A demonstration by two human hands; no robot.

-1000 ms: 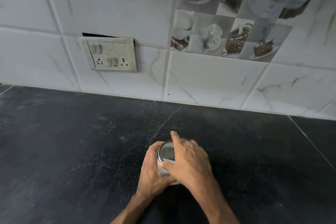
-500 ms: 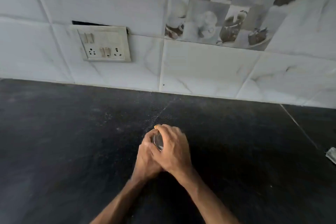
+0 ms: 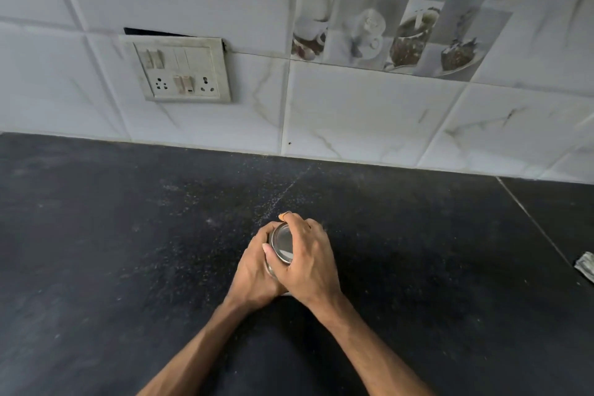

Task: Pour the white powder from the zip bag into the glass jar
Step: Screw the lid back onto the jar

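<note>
The glass jar point(image 3: 282, 246) stands on the black counter point(image 3: 128, 251) in the middle of the view, with a metal lid showing on top. My left hand point(image 3: 254, 273) is wrapped around the jar's left side. My right hand point(image 3: 308, 262) covers the top and right side, fingers curled over the lid. Most of the jar's body is hidden by both hands, so the powder inside cannot be seen. A crumpled clear bag point(image 3: 586, 265), cut off by the frame, lies at the far right edge of the counter.
A white tiled wall point(image 3: 353, 112) runs behind the counter, with a switch and socket plate point(image 3: 183, 74) at the left. Fine white specks dust the counter around the jar.
The view has tilted down and the bag's edge has come in at the right. My right hand has shifted over the jar's top; both hands stay on the jar.
</note>
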